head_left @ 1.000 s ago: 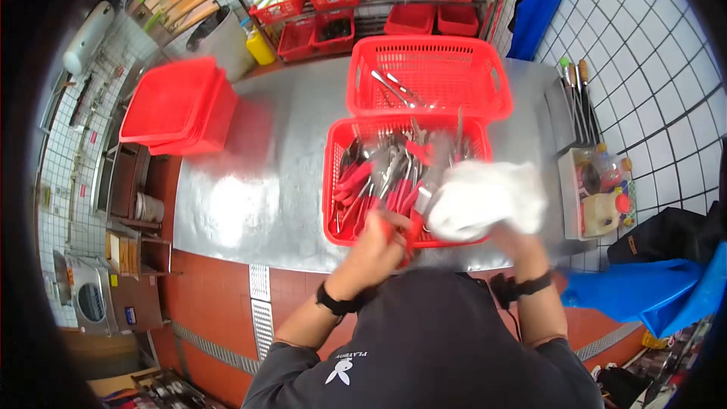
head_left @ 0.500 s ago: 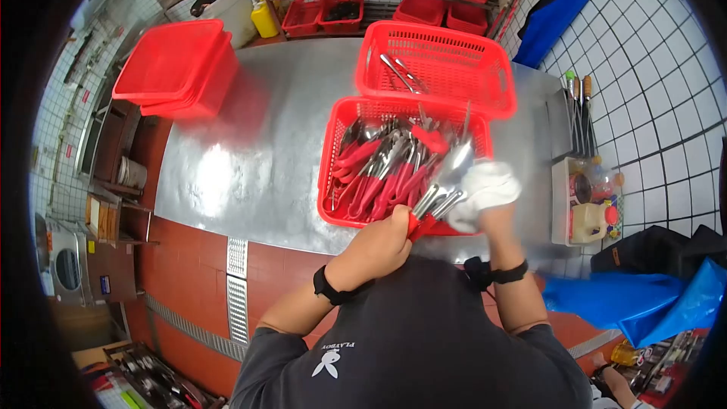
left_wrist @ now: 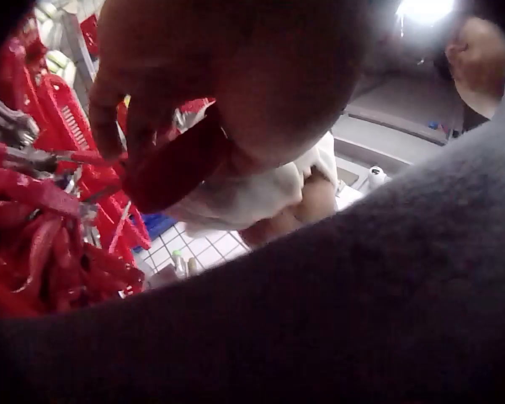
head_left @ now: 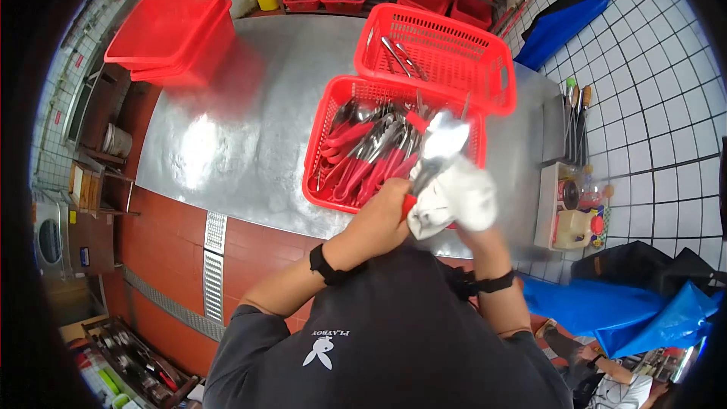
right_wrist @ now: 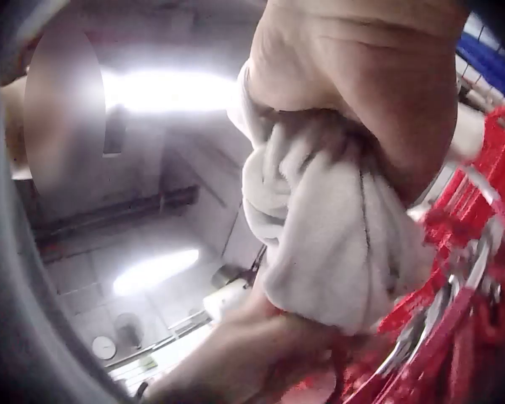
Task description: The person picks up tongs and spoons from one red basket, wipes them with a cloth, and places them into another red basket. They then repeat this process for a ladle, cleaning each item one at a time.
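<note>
My left hand point(head_left: 379, 223) grips the red handle point(left_wrist: 181, 168) of a pair of tongs. Their shiny metal end point(head_left: 447, 136) points up and away, blurred, over the front right of a red basket point(head_left: 318, 136). A white cloth point(head_left: 458, 197) is bunched in my right hand point(right_wrist: 362, 76). It covers the middle of the tongs, close beside the left hand, and hides most of the right fingers. Inside the basket lie many red-handled tongs point(head_left: 367, 159) with metal arms, piled at an angle.
Behind stands a second red basket point(head_left: 454, 42), tilted, with two metal utensils point(head_left: 397, 57) in it. Stacked red bins point(head_left: 166, 26) sit at the steel table's point(head_left: 265, 106) far left. Along the right wall are long-handled tools point(head_left: 579, 121) and a white tray point(head_left: 547, 212) of bottles.
The cloth has moved left, from the right side of the tongs to around their metal arms near the handle. The left hand keeps its grip. The head view has shifted.
</note>
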`<state>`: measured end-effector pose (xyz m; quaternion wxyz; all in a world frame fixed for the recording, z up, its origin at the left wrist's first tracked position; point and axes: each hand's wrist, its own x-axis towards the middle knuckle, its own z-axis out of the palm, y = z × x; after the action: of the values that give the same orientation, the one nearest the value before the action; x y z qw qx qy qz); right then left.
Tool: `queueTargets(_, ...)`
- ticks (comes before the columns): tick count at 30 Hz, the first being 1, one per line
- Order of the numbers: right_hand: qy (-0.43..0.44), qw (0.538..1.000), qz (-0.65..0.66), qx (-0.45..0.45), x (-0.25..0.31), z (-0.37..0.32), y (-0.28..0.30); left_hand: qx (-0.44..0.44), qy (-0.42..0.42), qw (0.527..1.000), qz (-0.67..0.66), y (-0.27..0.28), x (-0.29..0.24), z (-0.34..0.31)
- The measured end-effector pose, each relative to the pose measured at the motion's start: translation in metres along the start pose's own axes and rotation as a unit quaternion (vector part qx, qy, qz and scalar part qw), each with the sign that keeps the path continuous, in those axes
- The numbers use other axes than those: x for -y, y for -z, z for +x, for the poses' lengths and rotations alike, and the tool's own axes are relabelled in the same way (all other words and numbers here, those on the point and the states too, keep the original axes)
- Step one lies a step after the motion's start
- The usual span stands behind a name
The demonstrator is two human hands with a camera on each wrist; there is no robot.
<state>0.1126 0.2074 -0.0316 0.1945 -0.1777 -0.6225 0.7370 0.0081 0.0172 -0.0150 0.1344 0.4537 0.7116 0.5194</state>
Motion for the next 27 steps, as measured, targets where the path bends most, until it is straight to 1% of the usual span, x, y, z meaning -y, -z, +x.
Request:
queueTargets(1,0.002,1.0,-0.001,0.001,0.01,0.001,-0.016,0.008,0.005,1.0,0.02,-0.001,-0.001,0.001)
queueTargets(3,0.032,0.992,-0.122,-0.007,0.042,0.001,-0.041,0.016,0.01,0.999,0.039,0.002,-0.005,0.001)
queueTargets(4,0.032,0.992,-0.123,-0.006,0.04,0.002,-0.039,0.075,0.049,0.994,0.068,0.008,-0.008,0.0)
queueTargets(5,0.009,0.999,-0.027,-0.018,0.037,0.002,-0.033,0.134,0.089,0.982,0.097,0.011,-0.009,-0.001)
queueTargets(6,-0.014,0.997,0.069,-0.03,0.033,0.003,-0.027,0.133,0.089,0.982,0.097,0.012,-0.009,-0.003)
queueTargets(7,0.017,0.997,0.066,-0.048,0.028,0.002,-0.024,0.157,0.102,0.978,0.088,0.013,-0.008,-0.005)
queueTargets(8,0.015,0.997,0.065,-0.045,0.023,0.004,-0.015,0.181,0.115,0.974,0.078,0.013,-0.008,-0.008)
queueTargets(9,0.034,0.997,0.048,-0.048,0.019,0.007,-0.001,0.177,0.117,0.974,0.077,0.015,-0.007,-0.011)
queueTargets(10,0.054,0.997,0.03,-0.051,0.018,0.01,0.011,0.176,0.101,0.977,0.07,0.017,-0.008,-0.013)
queueTargets(11,0.078,0.996,0.003,-0.03,0.025,0.01,0.02,0.175,0.085,0.979,0.064,0.019,-0.008,-0.015)
queueTargets(12,0.077,0.997,0.004,-0.028,0.025,0.013,0.039,0.174,0.087,0.979,0.063,0.024,-0.008,-0.018)
queueTargets(14,0.06,0.993,0.082,-0.055,0.017,0.015,0.08,0.145,0.119,0.981,0.044,0.037,-0.005,-0.025)
queueTargets(15,0.059,0.993,0.084,-0.06,0.024,0.016,0.084,0.15,0.12,0.98,0.044,0.041,0.0,-0.031)
queueTargets(16,0.035,0.982,0.184,-0.04,0.033,0.018,0.087,0.115,0.117,0.985,0.046,0.043,0.006,-0.038)
queueTargets(17,0.011,0.959,0.282,-0.021,0.037,0.016,0.089,0.08,0.114,0.989,0.047,0.045,0.012,-0.044)
queueTargets(18,0.011,0.958,0.284,-0.027,0.032,0.008,0.089,0.086,0.114,0.989,0.047,0.045,0.016,-0.047)
queueTargets(20,-0.037,0.962,0.271,0.001,0.019,-0.013,0.087,0.078,0.088,0.993,0.007,0.045,0.02,-0.051)
queueTargets(21,-0.059,0.985,0.161,-0.031,0.021,-0.018,0.074,0.081,0.087,0.993,0.007,0.043,0.019,-0.05)
queueTargets(22,-0.118,0.981,0.154,-0.023,0.025,-0.028,0.055,0.106,0.054,0.993,-0.012,0.04,0.017,-0.047)
queueTargets(23,-0.159,0.984,0.053,-0.063,0.025,-0.029,0.038,0.131,0.022,0.991,-0.03,0.036,0.014,-0.043)
queueTargets(24,-0.056,0.989,-0.116,0.072,0.022,-0.019,0.025,0.131,0.021,0.991,-0.03,0.033,0.008,-0.038)
queueTargets(26,-0.05,0.994,0.026,0.089,0.017,-0.028,-0.003,0.263,0.019,0.964,0.044,0.023,-0.006,-0.027)
queueTargets(27,0.022,0.984,-0.112,0.133,0.004,-0.02,0.005,0.293,-0.001,0.954,0.065,0.015,-0.004,-0.027)
